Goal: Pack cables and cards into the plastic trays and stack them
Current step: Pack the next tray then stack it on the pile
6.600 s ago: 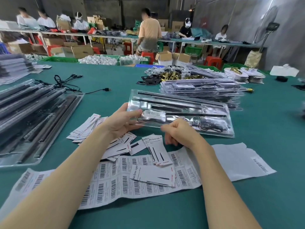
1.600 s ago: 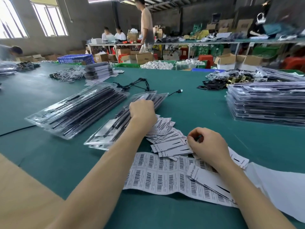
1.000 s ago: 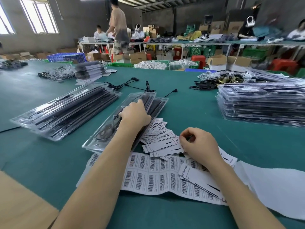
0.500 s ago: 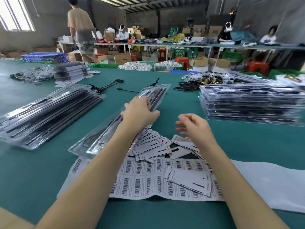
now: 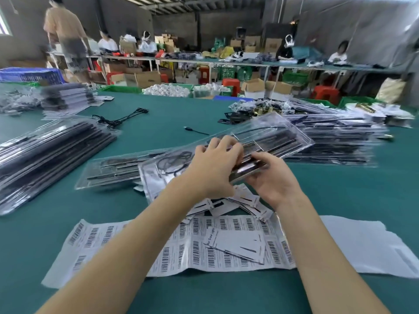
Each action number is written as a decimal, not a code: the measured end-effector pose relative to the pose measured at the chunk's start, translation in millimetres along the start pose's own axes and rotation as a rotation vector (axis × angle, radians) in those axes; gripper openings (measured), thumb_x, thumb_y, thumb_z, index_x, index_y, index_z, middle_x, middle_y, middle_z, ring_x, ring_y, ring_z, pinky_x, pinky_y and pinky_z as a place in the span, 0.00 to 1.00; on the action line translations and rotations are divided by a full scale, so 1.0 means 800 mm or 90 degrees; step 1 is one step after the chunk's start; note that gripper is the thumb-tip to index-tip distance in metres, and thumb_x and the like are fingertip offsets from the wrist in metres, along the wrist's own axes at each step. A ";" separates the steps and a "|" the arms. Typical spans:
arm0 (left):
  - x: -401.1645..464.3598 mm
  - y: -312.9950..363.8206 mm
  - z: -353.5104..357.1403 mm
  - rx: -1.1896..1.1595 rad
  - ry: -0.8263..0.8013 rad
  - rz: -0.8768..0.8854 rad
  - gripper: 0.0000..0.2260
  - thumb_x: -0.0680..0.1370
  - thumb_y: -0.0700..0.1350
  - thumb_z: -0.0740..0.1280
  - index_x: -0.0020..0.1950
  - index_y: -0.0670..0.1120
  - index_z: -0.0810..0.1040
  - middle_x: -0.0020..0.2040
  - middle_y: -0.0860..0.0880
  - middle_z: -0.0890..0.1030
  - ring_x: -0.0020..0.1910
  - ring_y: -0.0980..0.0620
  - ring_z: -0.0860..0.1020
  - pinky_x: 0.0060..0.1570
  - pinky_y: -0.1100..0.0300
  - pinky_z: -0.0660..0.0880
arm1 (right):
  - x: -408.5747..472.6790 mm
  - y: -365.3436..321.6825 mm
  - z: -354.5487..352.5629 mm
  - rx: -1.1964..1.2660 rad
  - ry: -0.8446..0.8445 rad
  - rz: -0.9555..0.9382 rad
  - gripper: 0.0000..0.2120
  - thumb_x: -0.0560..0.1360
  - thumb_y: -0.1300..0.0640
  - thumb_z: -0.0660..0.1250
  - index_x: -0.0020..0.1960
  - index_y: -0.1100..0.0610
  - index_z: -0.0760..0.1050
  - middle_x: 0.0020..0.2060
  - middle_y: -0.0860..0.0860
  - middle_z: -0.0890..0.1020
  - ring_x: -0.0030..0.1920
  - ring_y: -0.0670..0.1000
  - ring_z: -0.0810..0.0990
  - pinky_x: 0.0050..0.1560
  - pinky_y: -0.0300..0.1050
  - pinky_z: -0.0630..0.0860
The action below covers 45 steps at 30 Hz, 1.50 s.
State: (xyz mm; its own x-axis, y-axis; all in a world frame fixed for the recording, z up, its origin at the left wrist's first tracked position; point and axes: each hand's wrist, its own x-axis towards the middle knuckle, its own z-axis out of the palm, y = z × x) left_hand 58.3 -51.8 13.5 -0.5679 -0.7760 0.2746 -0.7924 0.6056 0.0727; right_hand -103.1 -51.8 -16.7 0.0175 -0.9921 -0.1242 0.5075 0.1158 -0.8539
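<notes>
Step in hand: you have one clear plastic tray (image 5: 260, 141) lifted off the green table (image 5: 158, 130), centre of frame, tilted so its far end rises toward the upper right. Dark rods and a coiled cable (image 5: 174, 162) show through the plastic.

Left hand (image 5: 215, 164): on top of the tray, fingers curled over its upper face, gripping it.

Right hand (image 5: 274, 177): under the tray's near edge, palm up, fingers wrapped round the edge. Both hands are clamped on the same tray, close together.

A second tray (image 5: 113, 168) lies flat on the table just left of and partly behind the held one. The unfinished trays (image 5: 45, 150) are piled at the left of frame; the finished stack (image 5: 335, 141) sits at the right, just behind the lifted end.

Loose cards (image 5: 238, 202) lie below your hands, with one more (image 5: 238, 245) on the barcode sheet (image 5: 204, 241) at lower centre.

Judgement: this tray is being brought to the working spot for packing. I cannot tell whether a card is already inside it. Next move probably calls for setting it flat, freeing the right hand, and picking one card from the pile. The frame is blurred; fine detail is unreadable.
</notes>
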 end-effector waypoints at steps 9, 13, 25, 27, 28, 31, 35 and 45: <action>0.001 -0.042 0.004 0.079 0.197 0.051 0.19 0.70 0.34 0.65 0.58 0.51 0.71 0.59 0.54 0.76 0.57 0.48 0.73 0.58 0.50 0.71 | -0.012 -0.023 -0.034 0.159 0.053 -0.027 0.20 0.76 0.50 0.72 0.64 0.58 0.76 0.61 0.63 0.77 0.55 0.66 0.83 0.51 0.60 0.82; -0.011 -0.083 -0.002 0.086 0.257 0.104 0.17 0.67 0.32 0.69 0.51 0.49 0.75 0.59 0.53 0.80 0.60 0.46 0.76 0.64 0.46 0.67 | -0.027 -0.040 -0.081 0.223 -0.038 -0.024 0.38 0.71 0.35 0.69 0.69 0.62 0.73 0.64 0.58 0.81 0.58 0.60 0.83 0.62 0.59 0.78; -0.014 -0.109 0.021 0.041 0.401 -0.016 0.11 0.69 0.32 0.71 0.47 0.44 0.77 0.68 0.43 0.74 0.65 0.39 0.71 0.63 0.42 0.67 | -0.038 -0.050 -0.091 -0.156 -0.060 0.072 0.16 0.69 0.49 0.77 0.54 0.53 0.85 0.46 0.51 0.85 0.35 0.47 0.83 0.30 0.35 0.77; -0.011 -0.104 0.025 -0.024 0.468 -0.166 0.12 0.72 0.38 0.74 0.51 0.45 0.75 0.62 0.43 0.73 0.60 0.44 0.71 0.59 0.51 0.67 | -0.040 -0.050 -0.090 -0.209 -0.119 0.081 0.16 0.68 0.52 0.75 0.55 0.50 0.85 0.55 0.50 0.86 0.44 0.46 0.84 0.36 0.35 0.78; -0.008 -0.102 0.027 -0.056 0.488 -0.236 0.16 0.72 0.42 0.75 0.53 0.45 0.72 0.59 0.44 0.72 0.56 0.46 0.70 0.56 0.54 0.66 | -0.040 -0.049 -0.090 -0.198 -0.131 0.083 0.16 0.68 0.55 0.74 0.56 0.50 0.85 0.57 0.51 0.85 0.48 0.46 0.85 0.40 0.36 0.80; -0.002 -0.111 0.029 -0.218 0.348 -0.361 0.22 0.73 0.53 0.75 0.56 0.46 0.65 0.52 0.47 0.73 0.48 0.48 0.73 0.46 0.54 0.73 | -0.040 -0.049 -0.089 -0.177 -0.145 0.057 0.16 0.70 0.60 0.71 0.55 0.49 0.86 0.57 0.52 0.85 0.51 0.47 0.85 0.46 0.38 0.82; -0.005 -0.106 0.037 -0.133 -0.041 -0.150 0.21 0.79 0.61 0.65 0.65 0.49 0.75 0.62 0.49 0.78 0.59 0.50 0.77 0.58 0.53 0.77 | -0.038 -0.048 -0.086 -0.101 -0.112 0.025 0.20 0.70 0.62 0.68 0.61 0.55 0.81 0.54 0.54 0.86 0.48 0.49 0.87 0.41 0.37 0.82; -0.002 -0.073 0.064 -0.020 0.014 0.012 0.11 0.83 0.47 0.60 0.60 0.56 0.80 0.74 0.59 0.71 0.70 0.53 0.72 0.62 0.50 0.73 | -0.049 -0.073 -0.105 -0.093 -0.034 -0.059 0.17 0.79 0.64 0.61 0.66 0.56 0.78 0.54 0.52 0.86 0.48 0.47 0.86 0.40 0.36 0.81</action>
State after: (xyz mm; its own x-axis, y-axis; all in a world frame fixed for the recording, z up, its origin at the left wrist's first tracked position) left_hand 93.6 -95.0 -40.4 -0.5772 -0.7605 0.2975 -0.7740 0.6256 0.0975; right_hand -205.7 -15.9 -4.5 0.0245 -0.9995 -0.0178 0.3792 0.0258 -0.9250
